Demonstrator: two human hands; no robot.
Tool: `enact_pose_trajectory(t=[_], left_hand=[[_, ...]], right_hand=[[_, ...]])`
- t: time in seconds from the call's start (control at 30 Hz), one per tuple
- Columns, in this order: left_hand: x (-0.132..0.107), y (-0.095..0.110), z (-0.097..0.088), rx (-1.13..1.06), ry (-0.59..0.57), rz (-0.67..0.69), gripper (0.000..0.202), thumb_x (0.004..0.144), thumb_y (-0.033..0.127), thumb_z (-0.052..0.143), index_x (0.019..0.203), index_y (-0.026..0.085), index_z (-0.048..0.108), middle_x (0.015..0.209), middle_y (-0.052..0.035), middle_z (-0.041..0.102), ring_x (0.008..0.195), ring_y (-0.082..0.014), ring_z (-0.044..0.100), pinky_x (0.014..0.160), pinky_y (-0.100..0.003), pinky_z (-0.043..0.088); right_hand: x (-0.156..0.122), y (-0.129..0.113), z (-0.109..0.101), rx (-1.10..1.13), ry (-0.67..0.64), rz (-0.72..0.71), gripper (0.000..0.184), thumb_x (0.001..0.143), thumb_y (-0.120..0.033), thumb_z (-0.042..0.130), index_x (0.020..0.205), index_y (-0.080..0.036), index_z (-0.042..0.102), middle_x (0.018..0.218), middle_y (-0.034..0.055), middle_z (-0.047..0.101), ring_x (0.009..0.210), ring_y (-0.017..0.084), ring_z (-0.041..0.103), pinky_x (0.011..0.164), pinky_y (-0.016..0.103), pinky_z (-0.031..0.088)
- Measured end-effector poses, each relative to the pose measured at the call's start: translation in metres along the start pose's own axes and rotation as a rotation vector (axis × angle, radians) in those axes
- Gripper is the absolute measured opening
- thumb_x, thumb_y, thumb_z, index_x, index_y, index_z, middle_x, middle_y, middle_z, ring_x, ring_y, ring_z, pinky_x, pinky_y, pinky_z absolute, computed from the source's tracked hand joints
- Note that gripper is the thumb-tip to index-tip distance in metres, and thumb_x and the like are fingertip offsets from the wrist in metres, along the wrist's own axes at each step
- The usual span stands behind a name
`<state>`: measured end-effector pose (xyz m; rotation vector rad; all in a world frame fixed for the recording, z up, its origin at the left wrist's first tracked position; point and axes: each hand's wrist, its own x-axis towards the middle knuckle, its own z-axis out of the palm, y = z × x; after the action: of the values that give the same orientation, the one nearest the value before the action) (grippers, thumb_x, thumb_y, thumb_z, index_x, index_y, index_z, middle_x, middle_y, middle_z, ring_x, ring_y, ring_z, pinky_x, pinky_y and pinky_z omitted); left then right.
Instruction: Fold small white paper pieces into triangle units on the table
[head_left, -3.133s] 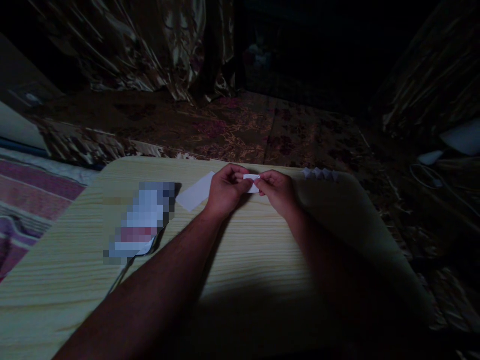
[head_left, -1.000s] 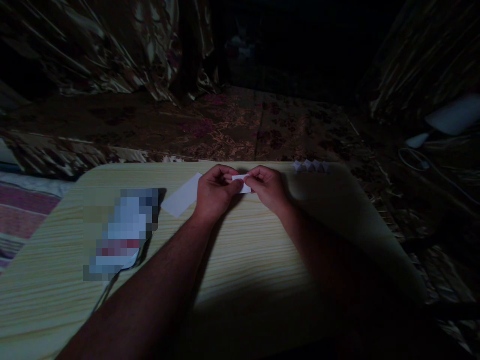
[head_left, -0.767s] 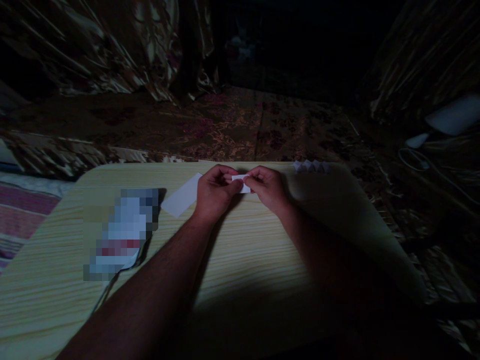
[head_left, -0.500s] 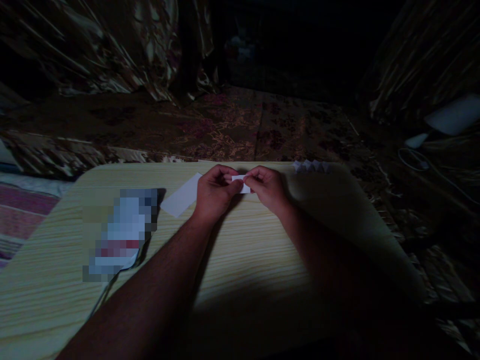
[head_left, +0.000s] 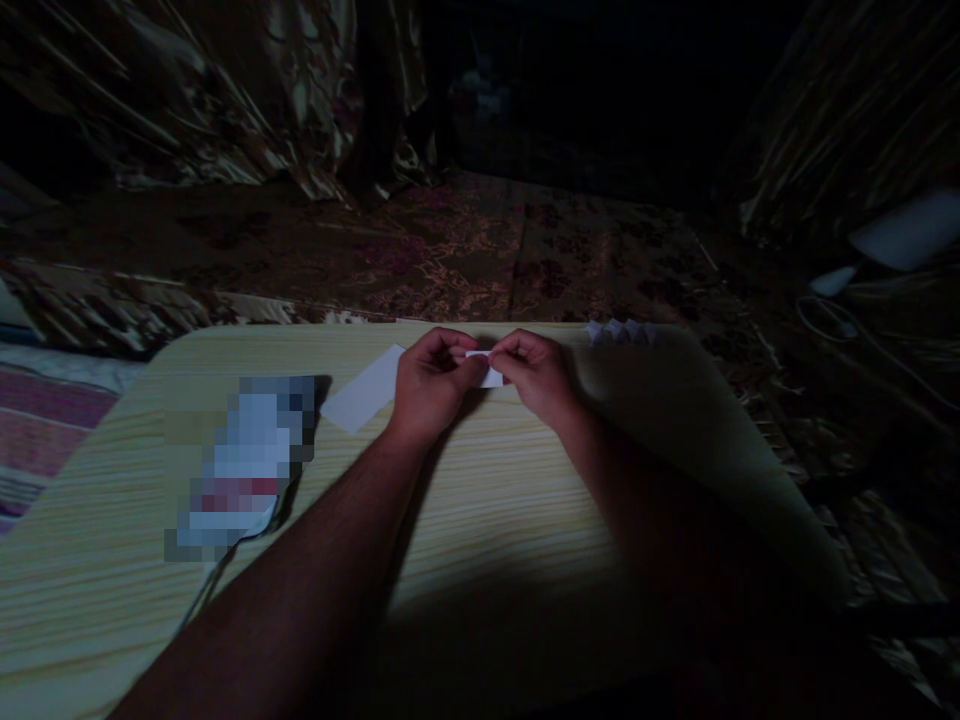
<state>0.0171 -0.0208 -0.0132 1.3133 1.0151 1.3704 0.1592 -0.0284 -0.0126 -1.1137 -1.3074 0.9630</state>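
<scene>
Between my two hands is a small white piece of paper (head_left: 494,378), held just above the far part of the table. My left hand (head_left: 433,385) pinches its left side, thumb in front. On the upper right, the thumb and fingertips of my right hand (head_left: 535,372) are closed on the same piece. Fingers behind the paper are partly hidden. A larger white paper strip (head_left: 361,392) lies flat on the table beside my left hand, its upper right end close to the knuckles.
On the pale wood-grain table (head_left: 495,510), a pixelated device (head_left: 247,450) with a cable lies at left. Several small folded white paper shapes (head_left: 621,332) line the far right edge. Patterned cloth (head_left: 450,250) covers the surface beyond. A white lamp-like object (head_left: 911,230) stands far right.
Almost nothing differs. Both hands have shifted very slightly to the right with the small paper, and their grip on it looks the same.
</scene>
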Motion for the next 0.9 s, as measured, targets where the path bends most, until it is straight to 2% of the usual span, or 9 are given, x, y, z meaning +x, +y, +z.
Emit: enact_pose_trajectory(t=[0.2,0.4,0.6,0.7,0.8,0.9], left_hand=[[0.0,0.002,0.0,0.038,0.021,-0.007,0.021,0.063,0.019,0.075,0.081,0.016,0.066,0.069,0.0002,0.064,0.058,-0.0098,0.056,0.055,-0.022,0.045],[0.001,0.0,-0.001,-0.042,0.009,-0.034,0.024,0.062,0.019,0.076,0.08,0.017,0.061,0.069,0.0,0.065,0.057,-0.0105,0.058,0.057,-0.023,0.047],[0.002,-0.001,-0.004,-0.083,0.007,-0.066,0.024,0.064,0.019,0.075,0.082,0.018,0.059,0.064,0.0021,0.064,0.051,-0.0093,0.054,0.051,-0.022,0.044],[0.005,-0.004,-0.006,-0.116,0.048,-0.061,0.023,0.064,0.018,0.074,0.08,0.018,0.058,0.062,0.0028,0.062,0.05,-0.009,0.054,0.051,-0.022,0.044],[0.008,-0.008,-0.008,-0.187,0.141,-0.027,0.022,0.063,0.016,0.072,0.076,0.019,0.055,0.061,0.0035,0.06,0.056,-0.0102,0.058,0.058,-0.023,0.047],[0.007,-0.008,-0.008,-0.195,0.113,-0.045,0.021,0.064,0.016,0.07,0.08,0.019,0.057,0.064,0.0017,0.063,0.06,-0.0114,0.06,0.059,-0.023,0.046]], right_hand=[[-0.002,-0.004,0.0,-0.035,-0.012,-0.007,0.01,0.071,-0.026,0.064,0.066,-0.019,0.059,0.057,-0.0048,0.054,0.055,0.01,0.048,0.052,0.023,0.035],[-0.001,-0.003,0.0,-0.041,0.001,-0.007,0.01,0.071,-0.025,0.063,0.065,-0.019,0.059,0.056,-0.0047,0.054,0.054,0.009,0.047,0.052,0.023,0.035],[0.0,0.001,-0.001,-0.015,0.022,-0.021,0.01,0.07,-0.024,0.064,0.065,-0.018,0.059,0.055,-0.0055,0.052,0.052,0.009,0.046,0.051,0.023,0.034],[0.002,0.003,-0.005,-0.027,0.05,-0.001,0.01,0.069,-0.024,0.064,0.064,-0.019,0.058,0.054,-0.0059,0.051,0.052,0.009,0.046,0.051,0.023,0.034],[0.005,0.006,-0.01,-0.023,0.13,0.02,0.01,0.07,-0.024,0.062,0.064,-0.019,0.056,0.052,-0.0066,0.049,0.052,0.009,0.044,0.052,0.023,0.034],[0.006,0.008,-0.012,0.015,0.105,0.016,0.011,0.07,-0.025,0.063,0.064,-0.019,0.056,0.052,-0.0066,0.05,0.052,0.009,0.046,0.053,0.023,0.035]])
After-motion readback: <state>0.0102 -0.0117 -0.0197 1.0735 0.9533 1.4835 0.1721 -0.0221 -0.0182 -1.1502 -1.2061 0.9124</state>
